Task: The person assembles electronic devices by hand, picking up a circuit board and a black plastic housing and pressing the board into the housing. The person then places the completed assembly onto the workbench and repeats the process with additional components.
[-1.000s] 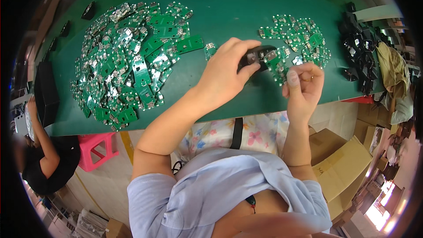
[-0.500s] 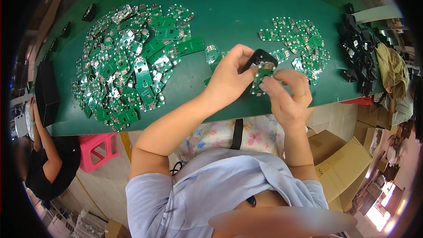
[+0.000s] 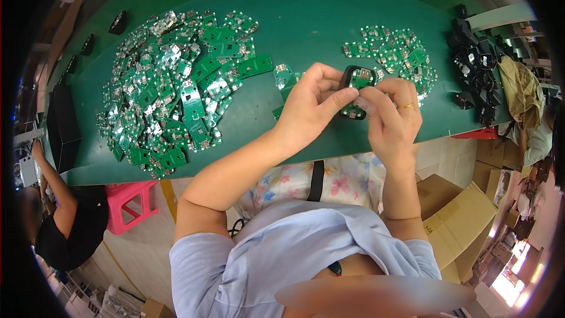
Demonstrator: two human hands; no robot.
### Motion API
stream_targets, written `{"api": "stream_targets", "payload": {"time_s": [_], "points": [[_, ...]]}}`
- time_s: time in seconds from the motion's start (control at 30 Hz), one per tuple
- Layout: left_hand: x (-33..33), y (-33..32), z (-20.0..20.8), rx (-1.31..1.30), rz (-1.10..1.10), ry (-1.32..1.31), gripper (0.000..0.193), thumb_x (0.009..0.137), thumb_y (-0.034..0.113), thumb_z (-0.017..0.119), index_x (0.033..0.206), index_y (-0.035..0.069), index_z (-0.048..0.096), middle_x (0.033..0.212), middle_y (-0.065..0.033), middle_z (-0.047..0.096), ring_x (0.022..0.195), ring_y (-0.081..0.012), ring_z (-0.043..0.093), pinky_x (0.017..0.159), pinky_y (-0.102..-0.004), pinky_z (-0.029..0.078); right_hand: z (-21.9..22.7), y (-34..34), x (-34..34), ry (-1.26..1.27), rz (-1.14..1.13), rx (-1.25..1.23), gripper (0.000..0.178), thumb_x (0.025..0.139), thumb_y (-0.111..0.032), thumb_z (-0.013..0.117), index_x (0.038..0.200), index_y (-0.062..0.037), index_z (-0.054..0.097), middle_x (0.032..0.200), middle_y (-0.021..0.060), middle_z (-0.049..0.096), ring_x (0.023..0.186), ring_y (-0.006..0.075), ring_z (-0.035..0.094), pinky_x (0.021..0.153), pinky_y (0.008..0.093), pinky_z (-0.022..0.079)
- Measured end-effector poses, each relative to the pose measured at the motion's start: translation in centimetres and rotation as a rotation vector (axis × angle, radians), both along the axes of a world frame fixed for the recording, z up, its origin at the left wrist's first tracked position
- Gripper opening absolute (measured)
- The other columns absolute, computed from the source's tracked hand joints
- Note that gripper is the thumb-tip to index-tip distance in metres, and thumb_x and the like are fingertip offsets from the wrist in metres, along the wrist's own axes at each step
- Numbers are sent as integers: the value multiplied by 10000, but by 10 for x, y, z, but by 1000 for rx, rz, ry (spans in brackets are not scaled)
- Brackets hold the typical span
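Above the green table my left hand (image 3: 307, 101) grips a small black plastic housing (image 3: 349, 73), its thumb lying across the front. A green circuit board (image 3: 360, 79) now sits in or against the housing's open face; whether it is fully seated I cannot tell. My right hand (image 3: 395, 112) pinches the board's right side, thumb and fingertips close to my left thumb. The fingers cover the middle of the board. Just left of the housing, a few loose circuit boards (image 3: 283, 76) lie partly behind my left hand.
A large heap of circuit boards (image 3: 170, 82) covers the table's left part. A smaller pile (image 3: 406, 53) lies beyond my right hand. Black housings (image 3: 474, 62) are heaped at the right edge, and a black box (image 3: 63, 121) stands at the left. A co-worker's arm (image 3: 59, 185) shows far left.
The circuit board, held tilted in front of the housing before, now lies against its open face. My right hand has moved slightly right and up with it, and the housing has turned more upright.
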State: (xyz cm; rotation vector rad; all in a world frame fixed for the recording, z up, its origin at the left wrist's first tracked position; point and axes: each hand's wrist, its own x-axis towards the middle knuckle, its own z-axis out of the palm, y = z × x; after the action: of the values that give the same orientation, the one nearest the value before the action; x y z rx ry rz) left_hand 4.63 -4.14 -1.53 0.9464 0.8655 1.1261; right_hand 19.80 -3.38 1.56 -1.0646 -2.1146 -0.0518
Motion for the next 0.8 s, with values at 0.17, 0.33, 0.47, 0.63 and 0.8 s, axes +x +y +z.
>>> {"api": "stream_targets", "payload": {"time_s": [0.17,0.33,0.47,0.63,0.8], "points": [[1,-2,-3,60,40,40,253,856,124,594,1004,-12,439,949,-127,605,840,-126,589,726,-236,474,-9,2,1,-75,17,18,154,639,-40,673,779,-76,617,753,19,508,669,205,506,498,294,393],[0,1,-1,19,68,-10,223,863,79,565,1021,-9,434,984,-118,590,850,-114,576,721,-228,470,-11,-5,-6,529,134,-493,403,731,-95,679,1112,-85,549,920,58,498,791,164,508,580,254,429],[1,3,4,35,100,3,250,863,45,546,1075,-10,424,998,-104,578,872,-112,569,726,-227,469,-20,-11,-10,806,124,-747,482,782,-87,644,1220,-21,452,1011,59,464,896,137,481,653,233,433],[7,1,17,126,75,80,262,860,15,532,1095,-5,417,1013,-106,566,906,-125,571,749,-237,478,-28,-5,3,810,216,-807,413,808,-67,608,1192,-2,470,1039,49,448,920,123,475,676,220,434],[15,14,38,202,-8,188,246,853,-5,523,1076,-7,420,1010,-114,557,907,-138,579,755,-244,488,-21,1,12,889,218,-664,370,795,-111,630,1134,-34,502,983,44,473,868,122,476,641,236,412]]}}
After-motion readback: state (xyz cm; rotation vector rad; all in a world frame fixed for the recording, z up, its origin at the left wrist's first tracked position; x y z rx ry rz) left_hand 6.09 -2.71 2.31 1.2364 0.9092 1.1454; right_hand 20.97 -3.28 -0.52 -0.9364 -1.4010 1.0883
